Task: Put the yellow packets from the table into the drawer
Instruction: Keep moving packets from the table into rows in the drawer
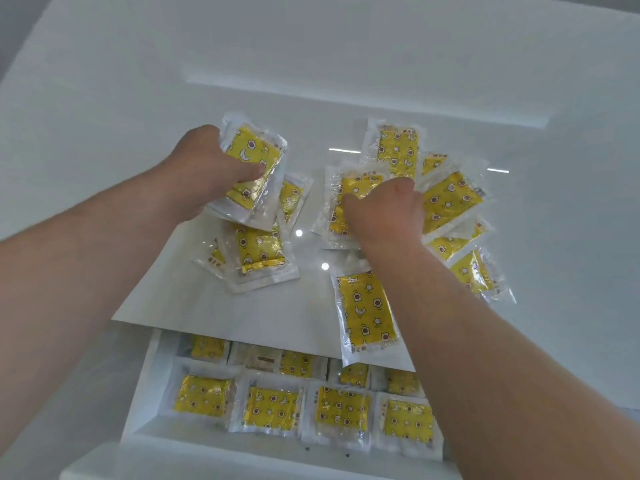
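Several yellow packets in clear wrap lie scattered on the glossy white table (346,81). My left hand (211,171) is closed on a small stack of packets (251,168), lifted slightly above the table. My right hand (384,209) presses down with curled fingers on a packet (349,195) in the right-hand pile. One packet (367,315) lies at the table's front edge, overhanging the open white drawer (145,393) below. Inside the drawer, packets (270,408) lie in rows.
More packets fan out to the right of my right hand (450,202) and another small pile (258,256) sits below my left hand. The drawer's front wall (242,459) is nearest me. Bare table stretches beyond the packets.
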{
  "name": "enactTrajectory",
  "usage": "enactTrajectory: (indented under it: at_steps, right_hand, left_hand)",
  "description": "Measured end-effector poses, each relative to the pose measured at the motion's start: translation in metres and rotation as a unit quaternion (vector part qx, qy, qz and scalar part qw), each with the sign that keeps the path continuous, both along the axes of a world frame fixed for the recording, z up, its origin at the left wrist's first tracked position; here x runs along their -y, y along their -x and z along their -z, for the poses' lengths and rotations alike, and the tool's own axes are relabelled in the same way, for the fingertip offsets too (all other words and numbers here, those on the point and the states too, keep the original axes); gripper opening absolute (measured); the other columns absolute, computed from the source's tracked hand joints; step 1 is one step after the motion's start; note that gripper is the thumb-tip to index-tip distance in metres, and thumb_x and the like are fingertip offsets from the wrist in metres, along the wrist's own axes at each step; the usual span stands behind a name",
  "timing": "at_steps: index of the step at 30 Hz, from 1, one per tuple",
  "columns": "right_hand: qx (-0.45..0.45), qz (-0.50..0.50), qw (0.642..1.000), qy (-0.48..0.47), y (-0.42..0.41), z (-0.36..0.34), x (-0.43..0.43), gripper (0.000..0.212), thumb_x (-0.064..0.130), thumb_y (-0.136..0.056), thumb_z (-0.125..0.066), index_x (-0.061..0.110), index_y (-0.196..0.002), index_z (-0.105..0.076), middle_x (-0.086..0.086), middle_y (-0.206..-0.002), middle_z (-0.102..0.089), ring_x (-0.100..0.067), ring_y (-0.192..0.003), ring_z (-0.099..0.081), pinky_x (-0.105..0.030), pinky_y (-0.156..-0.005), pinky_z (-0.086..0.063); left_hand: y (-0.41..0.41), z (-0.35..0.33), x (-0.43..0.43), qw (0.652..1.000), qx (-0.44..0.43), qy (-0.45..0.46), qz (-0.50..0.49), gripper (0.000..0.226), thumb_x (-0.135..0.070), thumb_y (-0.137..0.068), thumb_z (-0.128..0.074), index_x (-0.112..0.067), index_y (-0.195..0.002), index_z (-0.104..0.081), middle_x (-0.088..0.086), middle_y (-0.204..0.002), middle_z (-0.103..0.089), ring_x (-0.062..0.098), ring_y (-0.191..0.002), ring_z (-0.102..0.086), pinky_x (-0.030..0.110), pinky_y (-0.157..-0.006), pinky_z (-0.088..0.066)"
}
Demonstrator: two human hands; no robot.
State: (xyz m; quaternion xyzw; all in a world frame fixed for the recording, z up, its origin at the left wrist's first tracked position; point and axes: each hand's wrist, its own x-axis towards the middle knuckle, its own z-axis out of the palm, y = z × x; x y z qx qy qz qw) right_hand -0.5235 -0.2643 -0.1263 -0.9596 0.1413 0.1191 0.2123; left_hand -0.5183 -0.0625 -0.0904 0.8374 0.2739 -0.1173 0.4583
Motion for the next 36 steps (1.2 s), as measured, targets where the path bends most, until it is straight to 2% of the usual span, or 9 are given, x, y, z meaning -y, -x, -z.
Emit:
enactTrajectory:
  at_steps: [3, 7, 12, 16, 18, 21, 25, 28, 36]
  right_hand:
    - [-0.017, 0.025, 0.999, -0.009, 0.000, 0.001, -0.008, 0.042, 0.028, -0.082, -0.056, 0.001, -0.114, -0.057, -0.012, -0.116, -0.058, -0.033, -0.110, -0.055, -0.041, -0.095, -0.047]
    - [-0.039, 0.115, 0.986, -0.118, -0.005, -0.005, -0.016, 0.044, 0.026, -0.064, -0.058, 0.010, -0.105, -0.057, -0.006, -0.103, -0.064, -0.029, -0.097, -0.064, -0.042, -0.085, -0.055]
    - [0.009, 0.105, 0.964, -0.246, 0.001, -0.012, -0.021, 0.034, 0.024, -0.087, -0.061, 0.015, -0.108, -0.036, 0.006, -0.080, -0.046, -0.017, -0.075, -0.053, -0.042, -0.072, -0.052]
    - [0.014, 0.144, 0.930, -0.338, 0.010, -0.026, -0.019, 0.043, 0.018, -0.095, -0.046, 0.011, -0.133, -0.030, 0.006, -0.078, -0.037, -0.014, -0.071, -0.043, -0.043, -0.075, -0.048]
    - [-0.017, 0.166, 0.910, -0.380, 0.016, -0.032, -0.013, 0.041, 0.010, -0.091, -0.041, 0.009, -0.132, -0.035, 0.002, -0.078, -0.038, -0.013, -0.066, -0.038, -0.034, -0.070, -0.042]
    - [-0.045, 0.185, 0.900, -0.392, 0.032, -0.036, -0.003, 0.033, 0.007, -0.084, -0.050, 0.005, -0.117, -0.054, -0.001, -0.077, -0.043, -0.017, -0.067, -0.041, -0.028, -0.064, -0.035]
    - [-0.075, 0.219, 0.862, -0.450, 0.055, -0.030, 0.013, 0.013, 0.001, -0.083, -0.060, 0.013, -0.079, -0.059, -0.004, -0.069, -0.058, -0.020, -0.062, -0.057, -0.034, -0.068, -0.051]
    - [-0.081, 0.201, 0.847, -0.485, 0.068, -0.023, 0.024, 0.016, 0.000, -0.080, -0.066, 0.012, -0.089, -0.069, -0.008, -0.081, -0.075, -0.028, -0.073, -0.073, -0.049, -0.073, -0.060]
    - [-0.110, 0.086, 0.856, -0.499, 0.104, -0.021, 0.046, 0.022, -0.001, -0.079, -0.072, 0.010, -0.097, -0.066, -0.009, -0.090, -0.075, -0.027, -0.084, -0.073, -0.043, -0.078, -0.059]
  left_hand:
    - [0.013, -0.004, -0.005, 0.993, 0.009, 0.103, -0.052, 0.041, -0.019, -0.074, -0.081, -0.013, -0.108, -0.059, 0.003, -0.101, -0.069, 0.020, -0.087, -0.069, 0.035, -0.075, -0.055]
    - [0.027, -0.007, -0.012, 0.991, 0.028, 0.119, -0.063, 0.041, -0.021, -0.072, -0.081, -0.016, -0.106, -0.060, 0.002, -0.103, -0.071, 0.022, -0.089, -0.070, 0.043, -0.081, -0.056]
    - [0.044, -0.010, -0.016, 0.985, 0.053, 0.144, -0.079, 0.025, -0.023, -0.078, -0.077, -0.020, -0.097, -0.061, -0.002, -0.097, -0.070, 0.017, -0.085, -0.070, 0.043, -0.080, -0.056]
    - [0.057, -0.016, -0.019, 0.978, 0.056, 0.172, -0.105, 0.026, -0.022, -0.084, -0.068, -0.019, -0.107, -0.056, -0.002, -0.103, -0.066, 0.018, -0.090, -0.067, 0.048, -0.086, -0.053]
    - [0.064, -0.018, -0.019, 0.972, 0.058, 0.199, -0.112, 0.011, -0.016, -0.084, -0.064, -0.023, -0.089, -0.060, -0.002, -0.088, -0.065, 0.021, -0.081, -0.065, 0.049, -0.086, -0.051]
    - [0.078, -0.016, -0.021, 0.967, 0.058, 0.225, -0.107, 0.029, -0.009, -0.082, -0.063, -0.023, -0.056, -0.060, -0.003, -0.071, -0.061, 0.021, -0.072, -0.061, 0.044, -0.081, -0.049]
    - [0.100, -0.011, -0.017, 0.966, 0.044, 0.243, -0.071, 0.009, -0.009, -0.088, -0.060, -0.016, -0.085, -0.062, 0.002, -0.088, -0.069, 0.020, -0.082, -0.068, 0.040, -0.080, -0.057]
    - [0.114, -0.007, -0.016, 0.971, 0.035, 0.232, -0.044, 0.007, -0.010, -0.089, -0.059, -0.014, -0.090, -0.065, -0.001, -0.087, -0.073, 0.016, -0.079, -0.071, 0.031, -0.070, -0.058]
    - [0.151, -0.012, -0.023, 0.969, -0.043, 0.224, 0.097, 0.039, -0.025, -0.058, -0.077, -0.012, -0.094, -0.071, 0.008, -0.093, -0.075, 0.022, -0.083, -0.072, 0.029, -0.068, -0.060]
